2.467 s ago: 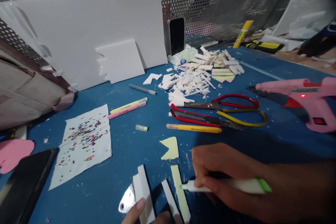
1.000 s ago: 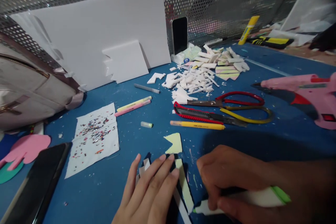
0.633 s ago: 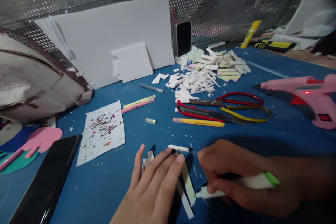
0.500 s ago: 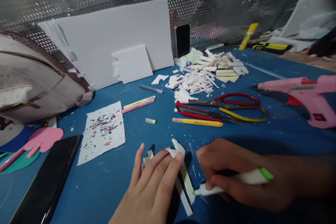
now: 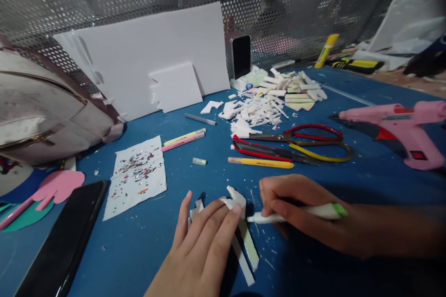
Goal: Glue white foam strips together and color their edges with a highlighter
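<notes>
My left hand lies with its fingers stretched out, holding down a cut white foam piece against the blue table. Narrow strips of the piece show past my fingers, one with a pale green tint along its side; the rest is hidden under my hand. In my right hand is a white highlighter with a green end, gripped like a pen. Its tip is beside the upper part of the green-tinted strip; I cannot tell whether it touches. Beyond my hands lies a small pen cap.
A yellow marker, a red cutter knife and scissors lie ahead. A pink glue gun is at right, foam scraps behind. At left are a phone and a paper with colourful bits.
My right hand has moved the highlighter away from me along the strip, from its near end to its upper part. My left hand has stayed in place.
</notes>
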`<state>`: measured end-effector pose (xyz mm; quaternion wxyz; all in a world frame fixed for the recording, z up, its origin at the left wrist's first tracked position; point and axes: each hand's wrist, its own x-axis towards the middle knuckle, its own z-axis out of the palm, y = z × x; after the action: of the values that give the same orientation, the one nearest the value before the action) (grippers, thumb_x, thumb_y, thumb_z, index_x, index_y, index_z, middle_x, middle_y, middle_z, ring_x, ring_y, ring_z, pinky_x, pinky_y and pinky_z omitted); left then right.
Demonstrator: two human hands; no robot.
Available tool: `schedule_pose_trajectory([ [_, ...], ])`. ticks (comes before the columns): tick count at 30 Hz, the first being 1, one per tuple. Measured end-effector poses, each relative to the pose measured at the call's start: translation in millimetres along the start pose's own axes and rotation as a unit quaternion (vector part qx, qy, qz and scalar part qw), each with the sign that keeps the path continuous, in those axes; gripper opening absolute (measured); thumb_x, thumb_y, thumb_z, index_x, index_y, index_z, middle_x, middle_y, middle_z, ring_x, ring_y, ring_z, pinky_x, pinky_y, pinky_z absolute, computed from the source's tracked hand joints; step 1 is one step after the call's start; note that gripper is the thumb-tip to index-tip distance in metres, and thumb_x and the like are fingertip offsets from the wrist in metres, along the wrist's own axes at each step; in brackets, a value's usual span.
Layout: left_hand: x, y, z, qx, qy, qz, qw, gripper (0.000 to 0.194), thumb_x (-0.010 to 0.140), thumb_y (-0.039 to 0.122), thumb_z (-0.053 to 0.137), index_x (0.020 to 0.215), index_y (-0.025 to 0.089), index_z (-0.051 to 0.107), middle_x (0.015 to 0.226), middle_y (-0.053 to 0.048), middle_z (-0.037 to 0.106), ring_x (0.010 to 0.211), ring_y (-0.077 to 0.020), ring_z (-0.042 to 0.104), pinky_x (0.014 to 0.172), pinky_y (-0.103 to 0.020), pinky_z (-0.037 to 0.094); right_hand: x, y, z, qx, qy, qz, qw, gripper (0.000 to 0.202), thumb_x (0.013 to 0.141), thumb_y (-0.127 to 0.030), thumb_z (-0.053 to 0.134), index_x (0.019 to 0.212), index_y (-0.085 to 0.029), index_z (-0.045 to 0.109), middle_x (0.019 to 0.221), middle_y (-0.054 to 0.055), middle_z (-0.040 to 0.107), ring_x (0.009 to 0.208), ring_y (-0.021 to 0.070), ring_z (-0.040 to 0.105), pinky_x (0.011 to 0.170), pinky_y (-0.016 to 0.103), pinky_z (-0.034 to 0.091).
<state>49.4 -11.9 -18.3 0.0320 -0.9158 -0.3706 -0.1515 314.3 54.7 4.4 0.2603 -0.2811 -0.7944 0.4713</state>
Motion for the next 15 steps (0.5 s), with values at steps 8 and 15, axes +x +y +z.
schedule_pose_trajectory([
  [8, 0.0, 1.1, 0.2, 0.0, -0.002, -0.004, 1.0, 0.063, 0.11, 0.04, 0.027, 0.164, 0.016, 0.006, 0.151, -0.005, 0.057, 0.149, -0.0162, 0.039, 0.131, -0.045, -0.003, 0.2, 6.6, 1.0, -0.002, 0.073, 0.02, 0.997, 0.037, 0.107, -0.047, 0.044, 0.084, -0.02, 0.054, 0.075, -0.001, 0.054, 0.067, 0.015, 0.05, 0.063, 0.028, 0.041],
  [15, 0.0, 1.3, -0.7, -0.016, 0.008, 0.005, 1.0, 0.059, 0.111, 0.041, 0.023, 0.163, 0.015, 0.009, 0.156, -0.004, 0.051, 0.154, -0.0152, 0.029, 0.13, -0.048, -0.002, -2.6, -2.6, -1.0, -0.006, 0.082, 0.008, 0.997, 0.052, 0.108, -0.057, 0.033, 0.079, -0.02, 0.055, 0.063, -0.002, 0.052, 0.056, 0.0128, 0.049, 0.055, 0.027, 0.04],
])
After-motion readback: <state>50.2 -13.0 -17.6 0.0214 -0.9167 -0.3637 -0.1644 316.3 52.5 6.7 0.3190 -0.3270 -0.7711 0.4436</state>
